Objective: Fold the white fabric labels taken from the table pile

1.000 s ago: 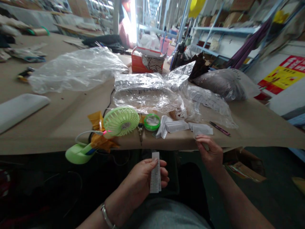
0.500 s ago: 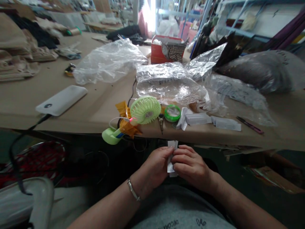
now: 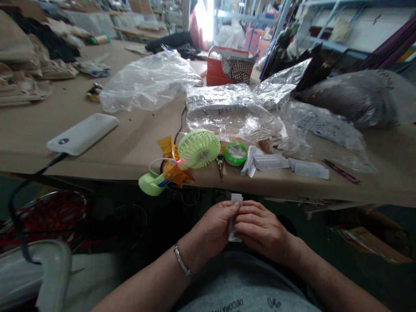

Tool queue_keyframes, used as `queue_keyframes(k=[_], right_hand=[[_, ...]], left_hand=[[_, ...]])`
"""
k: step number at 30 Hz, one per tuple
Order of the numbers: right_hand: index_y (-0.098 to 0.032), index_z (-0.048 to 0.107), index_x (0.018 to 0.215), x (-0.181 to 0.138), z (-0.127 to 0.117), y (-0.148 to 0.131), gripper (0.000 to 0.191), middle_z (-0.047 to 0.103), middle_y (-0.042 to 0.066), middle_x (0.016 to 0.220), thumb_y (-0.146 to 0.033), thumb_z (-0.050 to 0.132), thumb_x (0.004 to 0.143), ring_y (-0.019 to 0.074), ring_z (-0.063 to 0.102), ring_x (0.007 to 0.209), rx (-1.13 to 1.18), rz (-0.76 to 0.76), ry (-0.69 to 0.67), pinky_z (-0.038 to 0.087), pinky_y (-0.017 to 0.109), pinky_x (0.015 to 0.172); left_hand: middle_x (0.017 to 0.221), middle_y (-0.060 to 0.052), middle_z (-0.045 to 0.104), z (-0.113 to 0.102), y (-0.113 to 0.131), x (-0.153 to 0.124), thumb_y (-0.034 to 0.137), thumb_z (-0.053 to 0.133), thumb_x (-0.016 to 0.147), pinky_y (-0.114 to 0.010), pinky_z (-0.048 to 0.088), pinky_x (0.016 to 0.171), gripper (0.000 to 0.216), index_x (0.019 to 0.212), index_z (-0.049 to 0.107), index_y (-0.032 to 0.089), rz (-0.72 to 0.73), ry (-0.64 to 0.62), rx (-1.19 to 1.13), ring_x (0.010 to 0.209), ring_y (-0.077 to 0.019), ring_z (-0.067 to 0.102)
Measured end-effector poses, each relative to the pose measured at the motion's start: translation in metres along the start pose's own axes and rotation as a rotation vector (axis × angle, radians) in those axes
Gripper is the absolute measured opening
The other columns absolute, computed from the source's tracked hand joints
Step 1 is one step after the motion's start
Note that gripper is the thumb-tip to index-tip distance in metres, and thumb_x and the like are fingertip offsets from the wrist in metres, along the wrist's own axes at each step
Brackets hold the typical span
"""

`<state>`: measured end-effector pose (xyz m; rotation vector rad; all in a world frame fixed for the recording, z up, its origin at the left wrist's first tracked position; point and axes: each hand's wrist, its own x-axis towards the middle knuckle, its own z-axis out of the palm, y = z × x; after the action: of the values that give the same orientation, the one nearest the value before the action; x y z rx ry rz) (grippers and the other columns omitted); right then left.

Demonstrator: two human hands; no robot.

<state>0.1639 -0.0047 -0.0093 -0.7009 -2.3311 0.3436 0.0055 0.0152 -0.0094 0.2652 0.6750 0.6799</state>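
Note:
Close to my body, below the table's front edge, both hands are closed on a small stack of white paper labels [image 3: 236, 198]. My left hand [image 3: 216, 227] grips the stack from the left with its thumb lying on top. The fingers of my right hand [image 3: 264, 227] wrap over its right side, so much of the paper is hidden. On the table above the hands lie more white labels [image 3: 271, 162] in two piles, the right pile [image 3: 308, 169] fanned out. A round green tin [image 3: 235, 154] with pale contents stands left of them.
A light green fan [image 3: 199, 148] is taped at the table edge [image 3: 107, 171]. Beside it lies a small metal-tipped tool [image 3: 220, 168]. Purple-handled tweezers or snips [image 3: 342, 171] lie at right, a white power bank [image 3: 83, 134] at left. Clear plastic bags [image 3: 227, 112] spread behind, before a red box [image 3: 217, 71].
The labels in my hands have shifted: the two spread upper ends now sit closer together. My right fingers have closed in nearer to my left thumb.

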Motion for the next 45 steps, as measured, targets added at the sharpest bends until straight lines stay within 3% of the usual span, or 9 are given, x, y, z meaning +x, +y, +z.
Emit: queue_keyframes(k=[5,9,13,17,24,33,37,41,45], right_hand=[[-0.021,0.06,0.104,-0.008,-0.006,0.006,0.023,0.066,0.006,0.1,-0.017,0.062,0.081,0.02,0.061,0.1,0.267,0.381,0.259,0.049,0.037,0.09],[-0.023,0.06,0.111,-0.007,-0.006,0.021,0.035,0.066,0.004,0.101,-0.026,0.07,0.077,0.0167,0.064,0.092,0.81,0.776,0.191,0.052,0.031,0.083],[-0.022,0.062,0.112,-0.003,0.001,0.036,0.048,0.067,0.003,0.1,-0.032,0.077,0.068,0.0139,0.064,0.086,1.305,0.804,-0.018,0.051,0.026,0.079],[-0.02,0.068,0.098,-0.003,0.009,0.044,0.043,0.062,0.006,0.115,-0.035,0.081,0.061,0.0178,0.062,0.094,1.435,0.734,-0.099,0.051,0.027,0.076],[-0.016,0.067,0.087,-0.004,0.017,0.043,0.04,0.06,0.012,0.119,-0.047,0.077,0.064,0.0198,0.064,0.09,1.442,0.703,-0.113,0.053,0.029,0.07],[-0.016,0.068,0.084,-0.005,0.022,0.038,0.033,0.061,0.01,0.116,-0.038,0.079,0.063,0.0186,0.063,0.09,1.536,0.8,-0.069,0.051,0.026,0.071],[-0.018,0.067,0.097,-0.003,0.018,0.034,0.041,0.065,0.008,0.109,-0.042,0.077,0.065,0.0167,0.064,0.084,1.446,0.815,-0.044,0.052,0.027,0.071],[-0.024,0.061,0.114,0.003,0.001,0.024,0.043,0.065,0.006,0.109,-0.042,0.069,0.076,0.0189,0.061,0.098,1.026,0.75,0.13,0.049,0.032,0.087],[-0.022,0.061,0.116,0.009,-0.012,0.012,0.034,0.06,0.009,0.115,-0.033,0.061,0.084,0.022,0.056,0.109,0.46,0.596,0.073,0.046,0.036,0.094]], left_hand=[[0.063,-0.003,0.061,-0.002,0.003,-0.006,0.032,0.063,0.081,-0.028,0.05,0.056,0.021,0.087,0.062,0.012,-0.067,-0.05,0.107,0.054,-0.0143,0.06],[0.065,-0.002,0.06,0.0,0.003,-0.011,0.035,0.059,0.083,-0.027,0.05,0.052,0.021,0.085,0.058,0.015,-0.119,-0.108,0.176,0.054,-0.0151,0.062],[0.064,-0.002,0.059,0.001,0.0,-0.014,0.037,0.056,0.084,-0.023,0.047,0.048,0.023,0.083,0.056,0.014,-0.14,-0.171,0.232,0.051,-0.0133,0.06],[0.061,-0.002,0.058,0.002,-0.003,-0.015,0.038,0.057,0.083,-0.023,0.046,0.048,0.025,0.083,0.058,0.013,-0.191,-0.182,0.266,0.049,-0.0129,0.059],[0.061,-0.003,0.061,0.002,-0.004,-0.016,0.036,0.062,0.08,-0.025,0.049,0.048,0.024,0.087,0.056,0.013,-0.219,-0.186,0.225,0.05,-0.0152,0.062],[0.063,-0.004,0.061,-0.001,-0.009,-0.016,0.037,0.063,0.078,-0.025,0.048,0.046,0.027,0.089,0.056,0.013,-0.199,-0.191,0.144,0.05,-0.0162,0.062],[0.065,-0.003,0.06,-0.002,-0.008,-0.017,0.037,0.062,0.08,-0.027,0.05,0.051,0.026,0.088,0.058,0.012,-0.186,-0.165,0.141,0.054,-0.0164,0.063],[0.067,-0.002,0.058,-0.003,-0.004,-0.018,0.035,0.058,0.083,-0.027,0.05,0.056,0.024,0.09,0.06,0.013,-0.154,-0.13,0.15,0.058,-0.0154,0.063],[0.066,-0.002,0.057,-0.003,-0.003,-0.019,0.036,0.061,0.08,-0.028,0.05,0.056,0.023,0.081,0.059,0.013,-0.125,-0.1,0.161,0.057,-0.0149,0.062]])
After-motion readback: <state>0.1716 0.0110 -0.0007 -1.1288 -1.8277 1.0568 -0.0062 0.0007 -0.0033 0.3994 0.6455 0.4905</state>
